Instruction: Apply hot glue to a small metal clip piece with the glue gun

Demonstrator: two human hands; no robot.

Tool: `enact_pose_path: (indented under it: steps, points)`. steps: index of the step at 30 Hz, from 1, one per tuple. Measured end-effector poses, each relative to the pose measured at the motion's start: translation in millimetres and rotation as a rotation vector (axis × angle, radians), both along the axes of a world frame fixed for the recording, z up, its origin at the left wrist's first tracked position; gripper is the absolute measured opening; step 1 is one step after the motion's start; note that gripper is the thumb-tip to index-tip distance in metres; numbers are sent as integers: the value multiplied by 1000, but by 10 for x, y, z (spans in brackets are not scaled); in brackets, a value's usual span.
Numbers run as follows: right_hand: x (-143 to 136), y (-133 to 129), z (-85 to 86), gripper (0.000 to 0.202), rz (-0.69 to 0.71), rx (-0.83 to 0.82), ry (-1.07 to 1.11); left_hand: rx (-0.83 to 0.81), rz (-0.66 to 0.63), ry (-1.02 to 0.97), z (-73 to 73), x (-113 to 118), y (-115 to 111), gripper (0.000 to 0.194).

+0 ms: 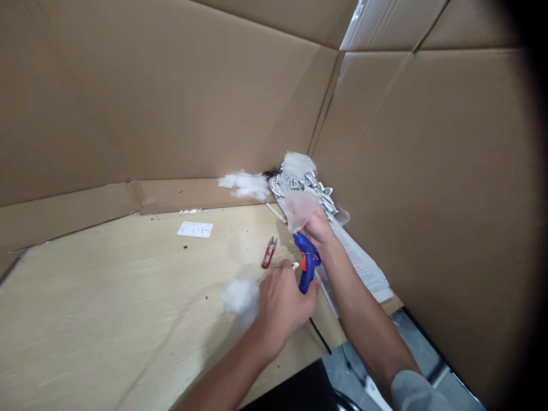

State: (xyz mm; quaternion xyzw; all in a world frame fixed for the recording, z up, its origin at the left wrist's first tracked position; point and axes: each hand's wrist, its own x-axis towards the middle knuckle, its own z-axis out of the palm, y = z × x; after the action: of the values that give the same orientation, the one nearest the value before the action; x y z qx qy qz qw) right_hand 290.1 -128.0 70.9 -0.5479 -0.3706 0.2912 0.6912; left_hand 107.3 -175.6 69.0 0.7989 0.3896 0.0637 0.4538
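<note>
My left hand [285,302] is closed around the handle of a blue hot glue gun [309,254] with an orange trigger. Its nozzle points up toward a thin, whitish, see-through piece of fabric [299,209], perhaps a small pouch. That piece is pinched in my right hand [319,227], whose fingers are partly hidden behind it. A bit of white [295,265] shows by my left index finger, too small to name. Left of my left hand lies a tuft of white stuffing [240,297]. Red thread snips [269,252] rest just beyond.
Printed white cut-out pieces [302,185] are heaped in the corner over paper sheets [363,262]. More stuffing [246,184] and dark cords [272,173] lie beside them. A paper slip [195,229] is on the wooden table [107,297]. Cardboard walls [192,97] enclose it. A black cable [320,335] runs over the edge.
</note>
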Motion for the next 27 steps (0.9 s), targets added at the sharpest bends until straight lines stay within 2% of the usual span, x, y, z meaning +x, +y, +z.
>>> enact_pose_path:
  steps: [4,10,14,20,27]
  points:
    - [106,-119,142,34,44,-29,-25,-193,-28,-154,-127,122,-24,34]
    - [182,-140,287,29,36,-125,-94,-294,-12,-158,-198,120,13,23]
    - [144,-103,317,34,4,-125,-38,-312,19,-149,-240,102,16,26]
    - [138,-59,302,38,-24,-115,125,-312,-19,-224,-193,106,12,24]
    - [147,-5,227,36,-19,-173,214,-296,-49,-207,-319,76,44,39]
